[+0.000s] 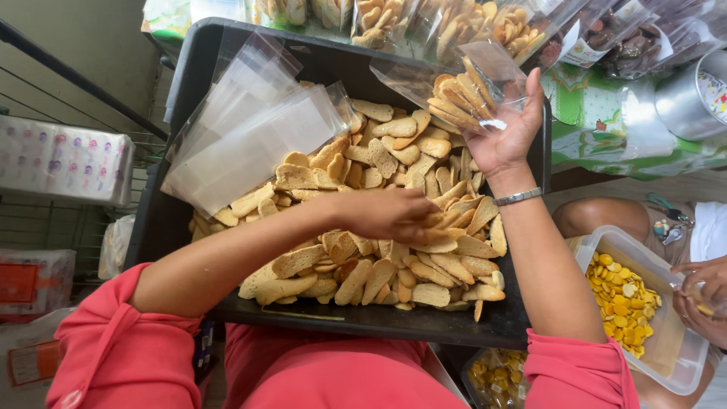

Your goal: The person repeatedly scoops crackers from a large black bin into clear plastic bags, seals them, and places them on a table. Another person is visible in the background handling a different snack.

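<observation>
A black tray point(160, 227) on my lap holds a heap of toasted bread slices point(394, 265). My left hand point(388, 214) reaches across the heap, palm down, with its fingers closed around a few slices. At the tray's far right corner my right hand point(506, 130) is raised and grips a clear plastic bag point(462, 91) partly filled with slices. On that wrist is a metal bracelet point(519, 197). A stack of empty clear bags point(250, 136) lies in the tray's far left part.
Filled bags of slices and dark snacks point(485, 23) lie beyond the tray, beside a metal pot point(693, 98). At right, another person's hands point(704, 299) work over a clear tub of yellow chips point(625, 299). Wrapped packs point(64, 159) sit on shelving at left.
</observation>
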